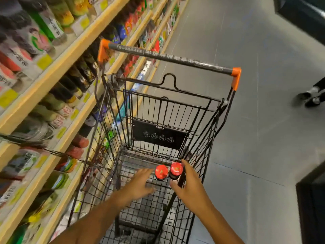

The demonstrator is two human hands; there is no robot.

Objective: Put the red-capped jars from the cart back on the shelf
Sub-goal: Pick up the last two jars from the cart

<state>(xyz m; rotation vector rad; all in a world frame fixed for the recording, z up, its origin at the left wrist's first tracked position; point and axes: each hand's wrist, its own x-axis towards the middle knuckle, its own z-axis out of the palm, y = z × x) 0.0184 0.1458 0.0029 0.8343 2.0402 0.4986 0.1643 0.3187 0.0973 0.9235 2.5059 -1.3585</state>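
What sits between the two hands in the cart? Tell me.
Head view: two red-capped jars stand side by side between the left hand and the right hand.

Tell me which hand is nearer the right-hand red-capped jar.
Right. The right hand is against that jar; the left hand is beyond the other jar.

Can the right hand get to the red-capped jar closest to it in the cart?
Probably yes. The right hand is open right beside the nearer red-capped dark jar inside the black wire cart, with nothing between them.
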